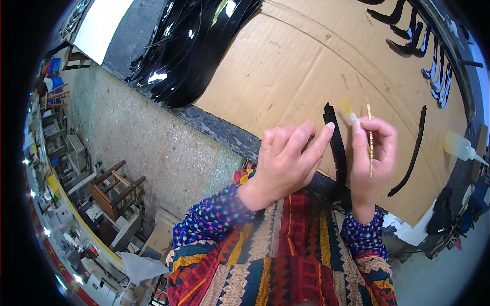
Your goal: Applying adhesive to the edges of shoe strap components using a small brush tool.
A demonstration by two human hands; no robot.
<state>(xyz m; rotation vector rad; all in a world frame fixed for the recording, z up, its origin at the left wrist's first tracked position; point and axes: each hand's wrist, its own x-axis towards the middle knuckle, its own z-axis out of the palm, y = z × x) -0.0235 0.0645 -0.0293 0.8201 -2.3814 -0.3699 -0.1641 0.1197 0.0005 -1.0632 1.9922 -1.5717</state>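
Note:
My left hand is over the near edge of the cardboard. One of its fingers reaches right, its tip on the upper part of a black curved strip, while the other fingers are curled. Just right of the strip, my right hand pinches a small brush with a pale collar and yellowish bristles. A thin gold banded stick runs upright across the right hand's fingers. Farther right lies a second black curved strip, apart from both hands.
Brown cardboard covers the worktable. Glossy black strips are heaped at far left, and several short black curved pieces line the far right. A translucent squeeze bottle stands at the right. A wooden stool is on the floor at left.

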